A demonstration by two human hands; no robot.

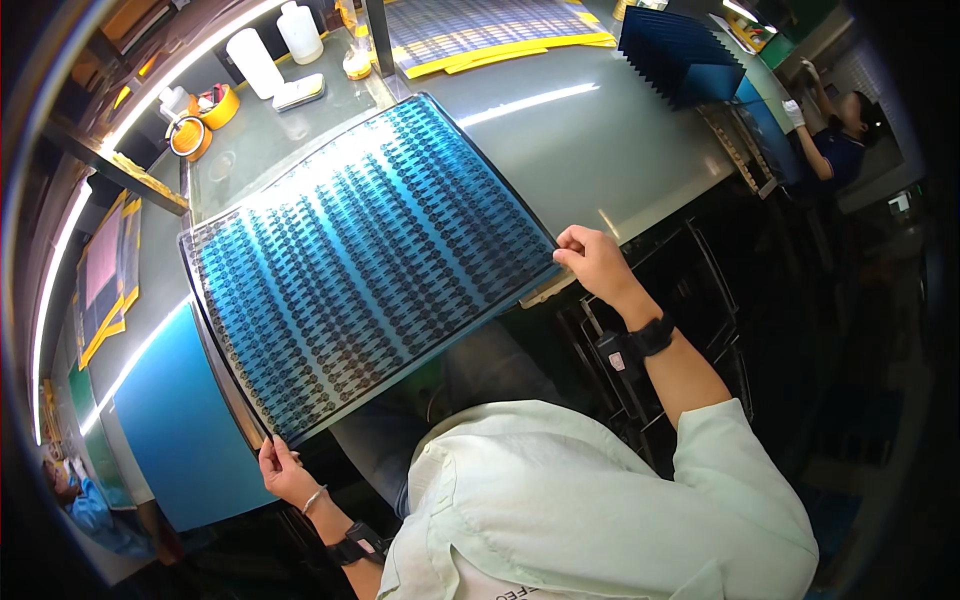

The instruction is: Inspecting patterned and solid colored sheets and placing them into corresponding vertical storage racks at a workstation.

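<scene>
A large glossy blue sheet (370, 260), printed with rows of small dark patterns and edged in black, lies tilted across the front edge of the worktable. Its near side juts out over my lap. At its near left corner, my left hand (288, 474) is closed in a pinch on the edge. My right hand (597, 265) grips the right corner between thumb and curled fingers. Just left of the patterned sheet is a plain blue panel (175, 420), partly covered along its right side.
White bottles (255, 62), orange tape rolls (190, 138) and a small white box (299, 92) stand at the back left. Yellow-edged films (490, 35) lie behind. A rack of dark plates (680, 58) stands back right. Other people (840, 140) work at both sides.
</scene>
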